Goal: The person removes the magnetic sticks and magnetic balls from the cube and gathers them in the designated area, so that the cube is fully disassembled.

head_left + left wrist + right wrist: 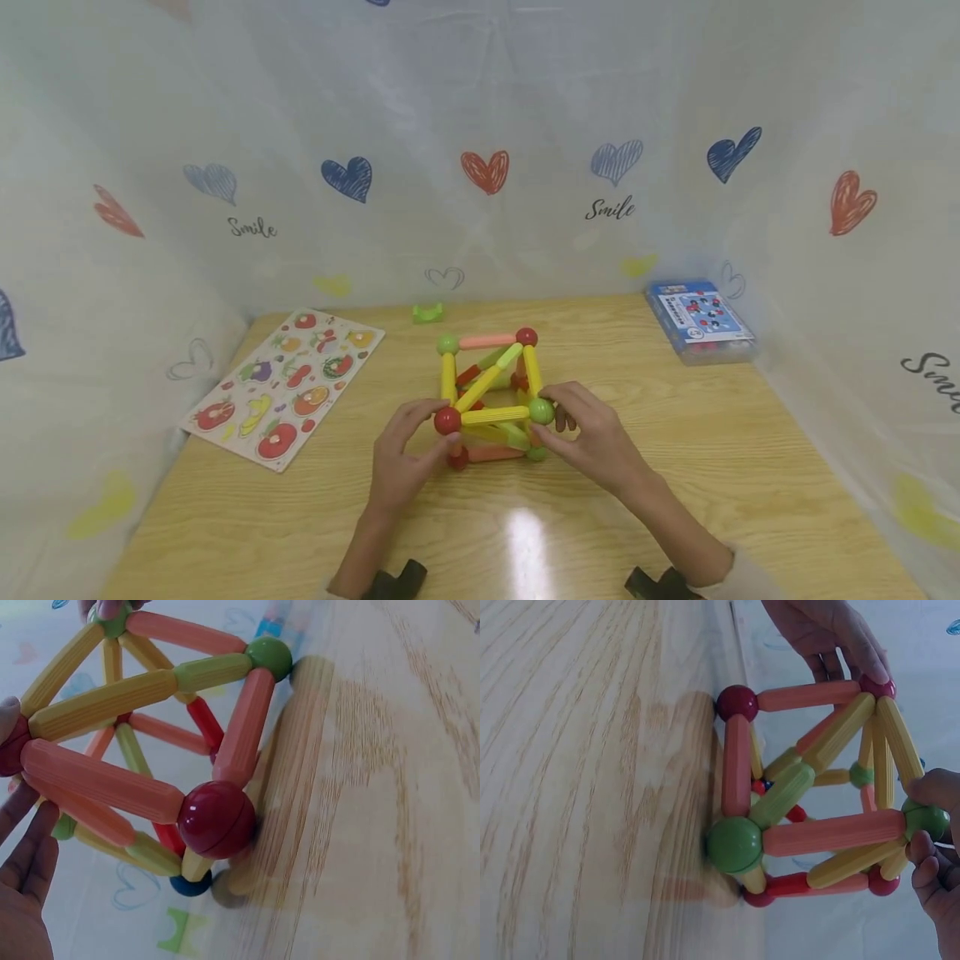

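Note:
On the table stands a cube-shaped frame of magnetic building sticks and balls (pixel 495 414), with yellow, orange, red and light green sticks and diagonal braces. My left hand (pixel 407 457) pinches the red ball (pixel 447 420) at its upper front left corner between thumb and fingers. At the upper front right corner, my right hand (pixel 594 430) pinches a green ball (pixel 541 411). In the right wrist view a lower green ball (pixel 735 844) and a lower red ball (pixel 736 703) sit close to the tabletop. A blue ball (pixel 190 884) shows low in the left wrist view.
A fruit picture board (pixel 288 387) lies at the left of the wooden table (pixel 675 500). At the back stands a small green bracket-shaped piece (pixel 427 313). A blue toy box (pixel 701 322) is at the back right. A printed curtain (pixel 480 100) encloses the back and sides.

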Action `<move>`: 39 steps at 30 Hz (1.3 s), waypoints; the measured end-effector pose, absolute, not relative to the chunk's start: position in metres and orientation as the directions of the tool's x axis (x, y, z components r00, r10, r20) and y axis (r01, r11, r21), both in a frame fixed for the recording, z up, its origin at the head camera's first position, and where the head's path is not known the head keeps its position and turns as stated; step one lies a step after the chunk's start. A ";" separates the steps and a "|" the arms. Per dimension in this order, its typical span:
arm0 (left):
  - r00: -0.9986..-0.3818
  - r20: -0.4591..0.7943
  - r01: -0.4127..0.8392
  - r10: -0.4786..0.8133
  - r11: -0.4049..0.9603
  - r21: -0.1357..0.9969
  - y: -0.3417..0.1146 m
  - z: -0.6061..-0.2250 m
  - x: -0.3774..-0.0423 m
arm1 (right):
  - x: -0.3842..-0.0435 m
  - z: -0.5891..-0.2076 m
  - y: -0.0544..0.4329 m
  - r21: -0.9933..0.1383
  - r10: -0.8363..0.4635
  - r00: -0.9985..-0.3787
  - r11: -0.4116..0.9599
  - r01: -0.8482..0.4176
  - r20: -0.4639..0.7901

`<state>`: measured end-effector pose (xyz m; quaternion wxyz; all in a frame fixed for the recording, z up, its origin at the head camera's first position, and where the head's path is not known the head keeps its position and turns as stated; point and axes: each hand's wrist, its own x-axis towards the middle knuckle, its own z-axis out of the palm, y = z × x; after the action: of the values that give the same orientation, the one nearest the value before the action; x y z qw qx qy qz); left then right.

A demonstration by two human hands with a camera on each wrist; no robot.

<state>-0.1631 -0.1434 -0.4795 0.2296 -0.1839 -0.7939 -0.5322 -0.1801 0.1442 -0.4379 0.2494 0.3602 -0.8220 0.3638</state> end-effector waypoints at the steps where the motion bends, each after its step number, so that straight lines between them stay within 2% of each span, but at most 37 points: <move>1: -0.823 0.566 0.541 0.045 0.366 0.757 -0.143 -0.479 -0.163 | -0.180 -0.438 0.143 -0.429 -0.400 -0.620 0.471 -0.771 0.675; 5: -0.813 0.581 0.553 0.043 0.370 0.746 -0.143 -0.478 -0.163 | -0.177 -0.439 0.139 -0.460 -0.351 -0.642 0.476 -0.749 0.682; 16: -0.781 0.623 0.596 0.048 0.358 0.719 -0.143 -0.483 -0.165 | -0.174 -0.449 0.131 -0.540 -0.217 -0.649 0.402 -0.740 0.729; 22: -0.762 0.645 0.615 0.049 0.365 0.699 -0.142 -0.484 -0.165 | -0.167 -0.441 0.122 -0.617 -0.157 -0.693 0.349 -0.706 0.704; 27: -0.756 0.652 0.621 0.049 0.365 0.693 -0.143 -0.483 -0.165 | -0.161 -0.429 0.118 -0.676 -0.158 -0.725 0.272 -0.685 0.671; 33: -0.734 0.677 0.644 0.053 0.370 0.670 -0.143 -0.486 -0.166 | -0.168 -0.448 0.124 -0.728 -0.177 -0.763 0.231 -0.646 0.621; 39: -0.741 0.668 0.634 0.064 0.392 0.666 -0.143 -0.485 -0.165 | -0.172 -0.453 0.128 -0.764 -0.178 -0.783 0.175 -0.621 0.595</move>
<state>-0.1651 -0.1426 -0.4847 0.2825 -0.2225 -0.7851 -0.5043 -0.1716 0.1280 -0.4527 0.1897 0.2689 -0.7426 0.5833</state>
